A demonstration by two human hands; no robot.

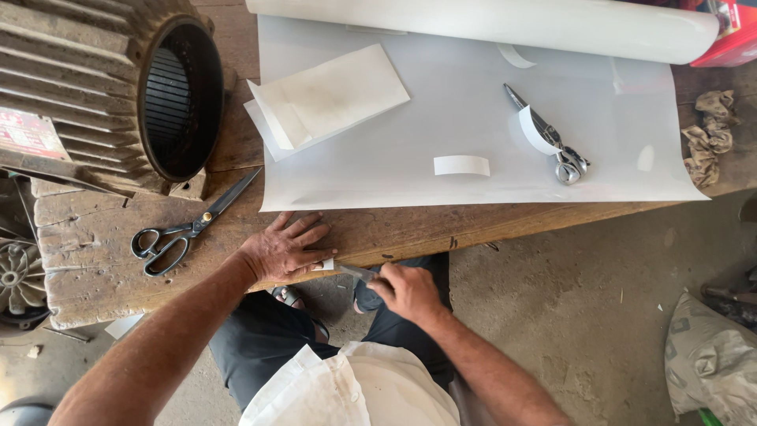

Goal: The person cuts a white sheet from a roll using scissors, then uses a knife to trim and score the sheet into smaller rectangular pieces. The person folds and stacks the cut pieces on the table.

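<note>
Beside the red box [729,39], a white paper roll [489,20] lies unrolled.

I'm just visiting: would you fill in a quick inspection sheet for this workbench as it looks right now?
Surface: worn wooden bench, cracked, partly covered by a white sheet off a roll.
Job's things: small white strip at the bench edge; metal blade.
Clutter: black scissors, silver scissors, folded paper, cut strips, rag.
Hands: left hand presses the strip; right hand grips the blade.
Cables: nothing seen.
Surroundings: ribbed motor housing, dirt floor, sack.
</note>
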